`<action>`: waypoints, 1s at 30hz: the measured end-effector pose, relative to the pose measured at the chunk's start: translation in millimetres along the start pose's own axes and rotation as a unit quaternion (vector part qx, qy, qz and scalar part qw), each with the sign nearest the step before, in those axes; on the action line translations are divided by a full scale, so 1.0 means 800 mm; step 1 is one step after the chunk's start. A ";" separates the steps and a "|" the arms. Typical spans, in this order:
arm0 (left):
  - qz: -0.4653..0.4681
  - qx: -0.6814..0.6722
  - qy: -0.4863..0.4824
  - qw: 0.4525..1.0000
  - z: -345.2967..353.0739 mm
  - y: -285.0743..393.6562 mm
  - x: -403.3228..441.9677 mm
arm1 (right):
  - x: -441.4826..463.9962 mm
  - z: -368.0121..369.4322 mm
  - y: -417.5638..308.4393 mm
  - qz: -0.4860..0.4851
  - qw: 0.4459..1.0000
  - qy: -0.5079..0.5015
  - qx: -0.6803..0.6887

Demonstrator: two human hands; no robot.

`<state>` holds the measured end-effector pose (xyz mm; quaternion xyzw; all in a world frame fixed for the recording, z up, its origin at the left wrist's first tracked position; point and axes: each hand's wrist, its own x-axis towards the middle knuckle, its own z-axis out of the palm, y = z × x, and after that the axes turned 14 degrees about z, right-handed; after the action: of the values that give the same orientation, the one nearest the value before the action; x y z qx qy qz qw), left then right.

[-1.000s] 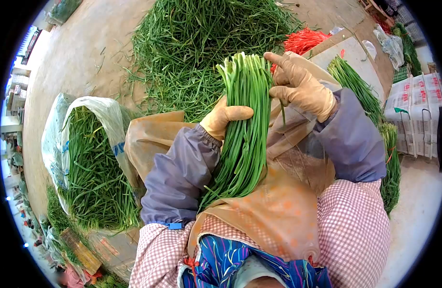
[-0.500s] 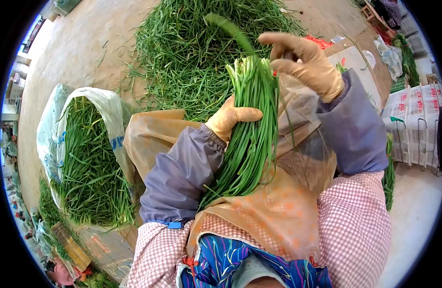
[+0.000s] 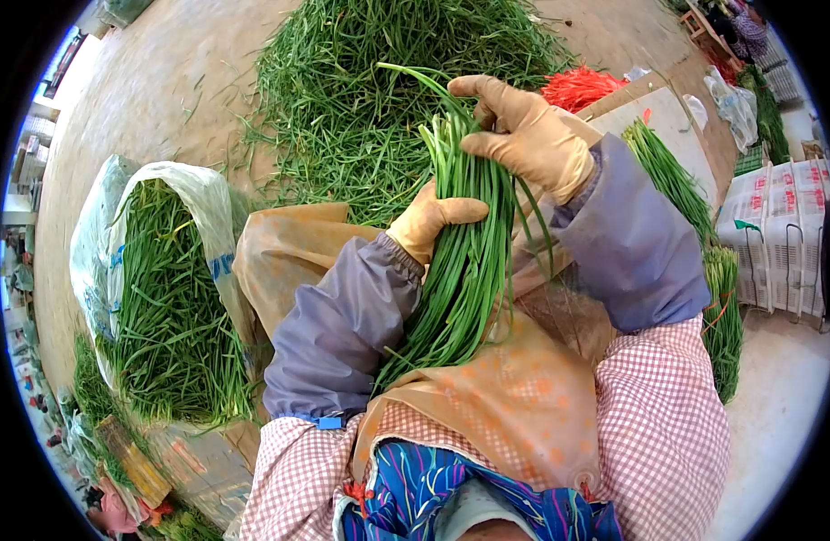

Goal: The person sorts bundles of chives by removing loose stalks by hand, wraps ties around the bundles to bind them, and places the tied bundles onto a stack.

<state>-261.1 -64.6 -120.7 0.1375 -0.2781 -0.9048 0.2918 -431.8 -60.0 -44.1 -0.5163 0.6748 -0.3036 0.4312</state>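
Note:
My left hand [image 3: 426, 219], in a tan glove, grips a thick bunch of long green garlic chives [image 3: 465, 270] below its pale cut ends. The thumb lies across the front of the stalks, and the leaves trail down over my apron [image 3: 514, 397]. Close to the top of the bunch, my right hand [image 3: 528, 135], gloved too, has its fingers bent around a few chive stalks [image 3: 424, 77]. Their tips stick out left of the fingers, and thin leaves hang below that hand. The exact contact of the right fingertips is partly hidden.
A big heap of loose chives [image 3: 361, 144] covers the floor ahead. On the left stands a plastic bag [image 3: 221, 203] full of chives. At right are tied chive bunches [image 3: 723, 325], a pile of red ties [image 3: 582, 87], a pale board [image 3: 654, 117] and white crates [image 3: 775, 234].
My right hand has moved left and slightly down, closer to the bunch's top. The stalk that was a blur beside it now shows clearly. The left hand keeps its hold.

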 end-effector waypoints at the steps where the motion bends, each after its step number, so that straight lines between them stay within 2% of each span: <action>1: 0.001 -0.016 0.006 1.000 0.003 0.001 -0.002 | 0.001 -0.005 0.005 -0.007 0.998 0.008 0.059; 2: 0.003 -0.031 0.010 0.999 0.004 0.003 -0.002 | 0.002 -0.012 0.009 -0.015 0.993 0.018 0.117; 3: -0.008 -0.040 0.002 0.999 0.001 0.006 -0.002 | -0.003 -0.024 0.007 0.002 0.984 0.079 0.158; 4: -0.001 -0.055 -0.004 0.998 -0.002 0.007 -0.002 | -0.008 -0.035 0.014 -0.027 0.966 0.150 0.209; 6: 0.016 -0.081 -0.016 0.996 -0.007 0.010 -0.005 | -0.019 -0.051 0.029 -0.015 0.919 0.190 0.344; 9: 0.036 -0.077 -0.030 0.996 -0.014 0.013 -0.007 | -0.066 -0.024 0.059 0.075 0.941 0.107 0.312; 11: 0.034 -0.088 -0.056 0.994 -0.023 0.010 -0.004 | -0.095 0.021 0.067 0.190 0.898 0.032 0.395; 12: 0.028 -0.080 -0.055 0.995 -0.023 0.009 -0.003 | -0.098 0.042 0.085 0.182 0.903 0.033 0.388; 14: 0.014 -0.064 -0.050 0.997 -0.020 0.008 -0.003 | -0.096 0.080 0.080 0.161 0.878 0.082 0.444; 17: 0.027 -0.048 -0.023 0.998 -0.014 0.010 -0.008 | -0.093 0.082 0.104 0.132 0.900 0.018 0.414; 20: 0.035 -0.065 -0.033 0.997 -0.015 0.008 -0.008 | -0.100 0.070 0.095 0.174 0.912 -0.042 0.370; 23: 0.041 -0.075 -0.049 0.995 -0.010 0.008 -0.007 | -0.102 0.072 0.090 0.120 0.919 -0.048 0.372; 25: 0.031 -0.066 -0.038 0.997 -0.011 0.009 -0.010 | -0.102 0.031 0.078 0.107 0.987 0.019 0.120; 26: 0.027 -0.062 -0.033 0.997 -0.011 0.009 -0.010 | -0.099 0.012 0.066 0.097 0.994 0.051 -0.010; 28: 0.029 -0.042 -0.031 0.998 -0.009 0.009 -0.009 | -0.091 -0.005 0.040 0.007 0.965 0.186 0.187; 30: 0.036 -0.017 -0.036 0.999 -0.007 0.006 -0.006 | -0.076 -0.009 0.007 -0.122 0.967 0.223 0.028</action>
<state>-253.1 -67.2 -121.9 0.0895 -0.2773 -0.9029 0.3161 -434.9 -0.7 -29.5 -0.5016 0.6768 -0.4806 0.2434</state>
